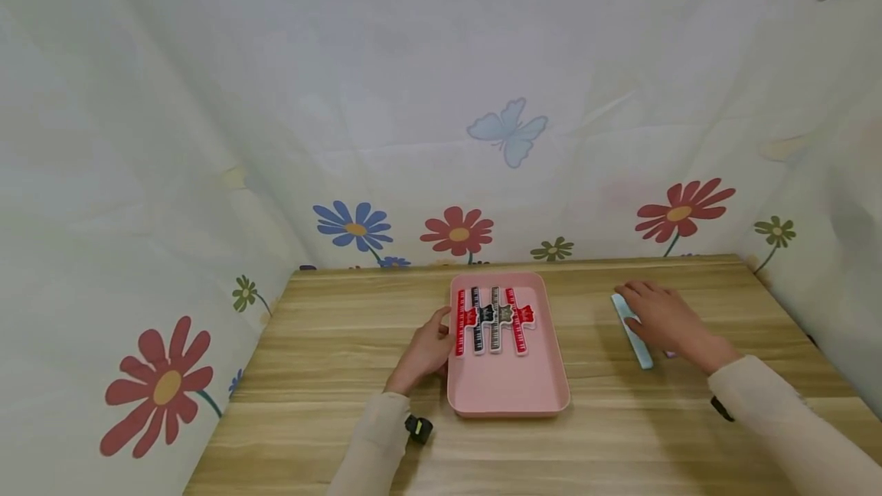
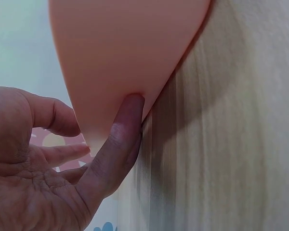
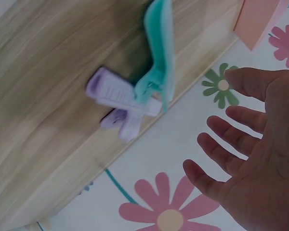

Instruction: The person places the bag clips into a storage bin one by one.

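The left hand (image 1: 429,347) rests at the left side of the pink tray (image 1: 510,396), its fingertips touching the outer wall; in the left wrist view one digit lies flat on that wall (image 2: 120,53). Inside the tray several piano-keyboard clips lie side by side: a red clip (image 1: 461,335), a black clip (image 1: 477,335), a grey clip (image 1: 495,335) and another red clip (image 1: 520,339). Over the light blue clip (image 1: 637,343) hovers the right hand (image 1: 664,320), fingers apart in the right wrist view. A purple clip (image 3: 120,98) lies beside the blue one, mostly hidden in the head view.
The wooden table (image 1: 331,404) carries everything. Behind it hangs a white cloth (image 1: 386,136) printed with flowers and a butterfly, which also closes off the left and right sides. The tray stands between the two hands.
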The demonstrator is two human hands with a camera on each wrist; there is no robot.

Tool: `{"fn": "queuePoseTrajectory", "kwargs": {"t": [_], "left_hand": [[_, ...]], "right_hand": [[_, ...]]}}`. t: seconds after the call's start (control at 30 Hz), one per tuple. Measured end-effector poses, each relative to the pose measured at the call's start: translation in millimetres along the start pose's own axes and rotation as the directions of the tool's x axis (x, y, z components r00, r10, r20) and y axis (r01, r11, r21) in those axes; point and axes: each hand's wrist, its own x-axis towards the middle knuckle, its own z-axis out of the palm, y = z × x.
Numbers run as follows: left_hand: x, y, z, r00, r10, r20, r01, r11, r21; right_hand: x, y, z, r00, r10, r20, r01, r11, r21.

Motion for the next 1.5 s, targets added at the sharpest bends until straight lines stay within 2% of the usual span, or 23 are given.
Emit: {"fn": "queuePoseTrajectory", "kwargs": {"t": [0.33,0.53,1.03,1.5], "left_hand": [[2.5,0.7,-1.4,1.0,-0.003,0.001,0.003,1.0,0.003],[3.9,-0.8,-1.3,1.0,0.002,0.0,-0.002,1.0,0.001],[-0.2,0.3,-0.4,1.0,0.0,0.005,0.0,1.0,-0.012],[0.2,-0.9,0.3,1.0,-0.024,0.007,0.024,1.0,-0.013]], "right_hand": [[-5,8,-2,0.999,-0.006,0.031,0.007,1.0,-0.023],[-7,7,-2,0.996,0.013,0.093,-0.011,1.0,-0.024],[-10,17,18,0.986,0.008,0.166,-0.005,1.0,-0.021],[-9,18,27,0.993,-0.004,0.122,0.01,0.999,-0.05]]}}
